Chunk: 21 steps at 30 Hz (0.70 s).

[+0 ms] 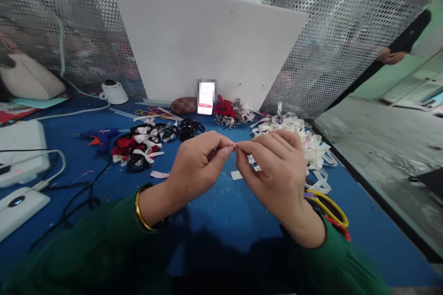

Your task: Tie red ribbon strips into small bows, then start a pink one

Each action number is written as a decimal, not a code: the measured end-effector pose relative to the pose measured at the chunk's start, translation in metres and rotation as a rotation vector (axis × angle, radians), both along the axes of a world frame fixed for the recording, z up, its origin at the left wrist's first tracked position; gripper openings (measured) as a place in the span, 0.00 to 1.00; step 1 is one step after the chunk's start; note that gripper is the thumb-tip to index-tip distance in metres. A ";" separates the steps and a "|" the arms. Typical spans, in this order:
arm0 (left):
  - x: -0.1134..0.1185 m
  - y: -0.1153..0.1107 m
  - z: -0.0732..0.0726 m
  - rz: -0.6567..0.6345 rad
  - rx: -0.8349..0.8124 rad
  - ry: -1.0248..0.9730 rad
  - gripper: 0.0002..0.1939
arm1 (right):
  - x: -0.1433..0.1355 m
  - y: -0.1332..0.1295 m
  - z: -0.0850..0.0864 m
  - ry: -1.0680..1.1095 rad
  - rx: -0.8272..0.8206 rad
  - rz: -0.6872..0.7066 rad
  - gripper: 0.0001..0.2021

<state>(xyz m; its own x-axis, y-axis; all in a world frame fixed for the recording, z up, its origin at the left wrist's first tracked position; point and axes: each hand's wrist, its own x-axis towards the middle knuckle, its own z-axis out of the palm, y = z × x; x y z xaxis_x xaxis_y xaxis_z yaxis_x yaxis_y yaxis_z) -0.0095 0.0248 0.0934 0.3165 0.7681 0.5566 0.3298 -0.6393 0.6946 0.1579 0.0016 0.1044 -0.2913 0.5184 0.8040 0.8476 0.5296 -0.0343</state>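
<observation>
My left hand (199, 166) and my right hand (277, 170) meet fingertip to fingertip above the middle of the blue table (224, 221). Both are pinched closed on something too small to make out. Below my right hand lies a short white strip (236, 175), and a pale pink strip (159, 174) is beside my left hand. Black hair ties with red and white bows (138, 147) are heaped to the left. A pile of white ribbon pieces (311, 147) spreads out behind and right of my right hand.
Yellow-handled scissors (328, 206) and a red handle lie by my right wrist. A blue glue gun (102, 138), cables and white power strips (22, 152) are at the left. Further back are a lit phone (206, 97), a checked pouch (183, 105) and red bows (224, 107). A person's hands show upper right.
</observation>
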 end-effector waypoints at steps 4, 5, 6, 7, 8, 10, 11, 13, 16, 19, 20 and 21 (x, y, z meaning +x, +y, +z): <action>0.000 0.001 0.002 -0.013 -0.051 -0.015 0.07 | -0.002 0.001 -0.002 0.043 0.012 0.010 0.07; 0.000 0.001 0.003 -0.017 -0.067 -0.030 0.07 | -0.003 0.002 -0.002 0.075 0.007 0.018 0.08; 0.000 0.001 0.004 -0.020 -0.088 -0.046 0.07 | -0.003 0.002 -0.002 0.117 -0.009 0.030 0.08; 0.000 0.001 0.005 -0.023 -0.115 -0.062 0.08 | -0.002 0.002 -0.002 0.168 -0.040 0.049 0.08; 0.000 0.001 0.006 -0.027 -0.145 -0.078 0.08 | -0.002 0.003 -0.001 0.226 -0.085 0.071 0.08; 0.001 0.001 0.007 -0.029 -0.205 -0.102 0.09 | -0.001 0.003 0.000 0.333 -0.196 0.117 0.08; 0.000 0.002 0.008 -0.027 -0.223 -0.111 0.09 | 0.000 0.004 0.001 0.366 -0.244 0.140 0.08; 0.000 0.003 0.007 -0.028 -0.223 -0.125 0.08 | 0.001 0.004 0.001 0.375 -0.283 0.168 0.07; 0.000 0.004 0.004 -0.018 -0.177 -0.122 0.07 | 0.001 0.005 0.000 0.295 -0.201 0.147 0.05; 0.001 0.003 0.002 0.004 -0.121 -0.091 0.07 | 0.000 0.005 -0.002 0.228 -0.117 0.105 0.06; 0.002 0.002 0.002 0.005 -0.112 -0.085 0.07 | 0.000 0.005 -0.002 0.221 -0.111 0.098 0.06; 0.002 0.001 0.003 0.002 -0.117 -0.084 0.07 | 0.000 0.004 -0.001 0.225 -0.115 0.098 0.07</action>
<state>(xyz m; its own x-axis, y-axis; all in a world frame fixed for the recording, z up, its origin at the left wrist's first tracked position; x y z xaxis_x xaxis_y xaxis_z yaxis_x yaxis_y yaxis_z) -0.0073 0.0262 0.0965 0.2711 0.8298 0.4878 0.2680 -0.5518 0.7897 0.1577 0.0059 0.1030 -0.1656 0.5881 0.7917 0.7566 0.5906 -0.2805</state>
